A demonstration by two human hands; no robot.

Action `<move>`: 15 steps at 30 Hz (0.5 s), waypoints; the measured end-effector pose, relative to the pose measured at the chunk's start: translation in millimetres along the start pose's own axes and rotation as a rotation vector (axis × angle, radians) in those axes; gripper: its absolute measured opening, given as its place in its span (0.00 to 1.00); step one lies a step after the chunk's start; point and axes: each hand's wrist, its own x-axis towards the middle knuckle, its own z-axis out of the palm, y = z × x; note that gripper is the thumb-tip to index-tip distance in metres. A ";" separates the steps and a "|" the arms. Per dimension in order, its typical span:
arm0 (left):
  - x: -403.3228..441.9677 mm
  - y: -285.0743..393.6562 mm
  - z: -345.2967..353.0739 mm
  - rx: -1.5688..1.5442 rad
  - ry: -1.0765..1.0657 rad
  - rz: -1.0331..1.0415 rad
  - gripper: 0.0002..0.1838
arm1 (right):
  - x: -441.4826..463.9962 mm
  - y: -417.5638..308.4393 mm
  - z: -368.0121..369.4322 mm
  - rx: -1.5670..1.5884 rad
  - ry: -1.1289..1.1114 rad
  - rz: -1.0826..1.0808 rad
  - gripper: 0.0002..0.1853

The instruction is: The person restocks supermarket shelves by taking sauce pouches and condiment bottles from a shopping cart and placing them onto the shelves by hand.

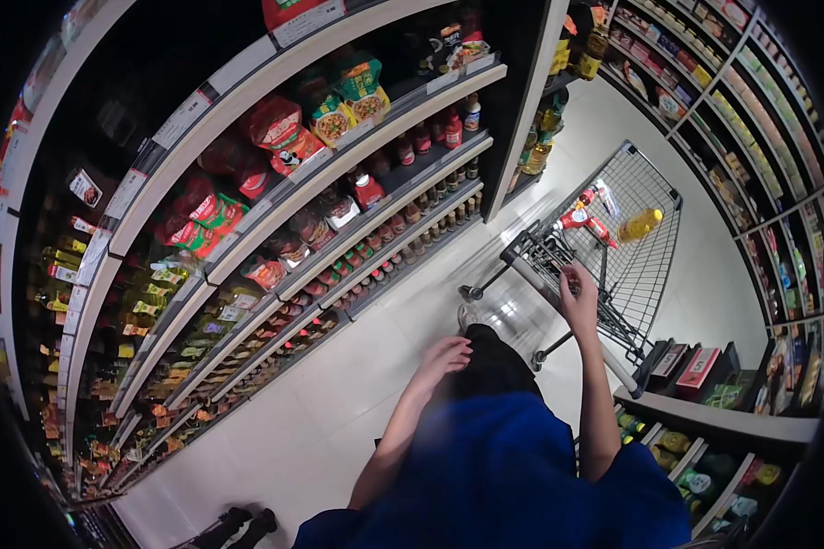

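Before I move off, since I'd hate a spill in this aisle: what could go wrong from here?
The yellow bottle looks loose in the cart, so a sharp turn might roll it into the red-and-white item. A cart wheel appears close to your foot and might catch it. Stepping back carelessly could bring you near the person whose legs show behind you.

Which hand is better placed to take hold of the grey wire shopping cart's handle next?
Probably the right. The right hand is right by the cart's dark handle, while the left hand is farther off, beside the dark-clad leg.
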 end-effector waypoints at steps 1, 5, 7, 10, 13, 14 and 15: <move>1.5 1.3 4.5 0.003 -0.010 -0.005 0.16 | -6.5 11.5 -8.3 -0.039 0.011 -0.007 0.08; 17.8 -1.4 15.6 0.038 -0.045 -0.004 0.17 | -22.6 51.5 -36.5 -0.081 -0.142 0.160 0.09; 25.5 5.8 24.1 0.088 -0.027 0.003 0.17 | -28.6 52.7 -34.7 0.008 -0.269 0.227 0.10; 49.3 15.6 41.3 0.134 0.015 0.083 0.15 | -40.7 69.5 -26.3 0.004 -0.415 0.271 0.16; 84.3 27.9 66.4 0.173 0.123 0.308 0.11 | -37.4 67.5 -28.4 -0.001 -0.437 0.253 0.17; 97.9 33.1 76.8 0.193 0.170 0.398 0.10 | -33.9 69.1 -30.7 0.077 -0.479 0.314 0.17; 107.4 44.5 91.3 0.268 0.225 0.477 0.09 | -29.4 63.0 -36.1 0.195 -0.510 0.404 0.17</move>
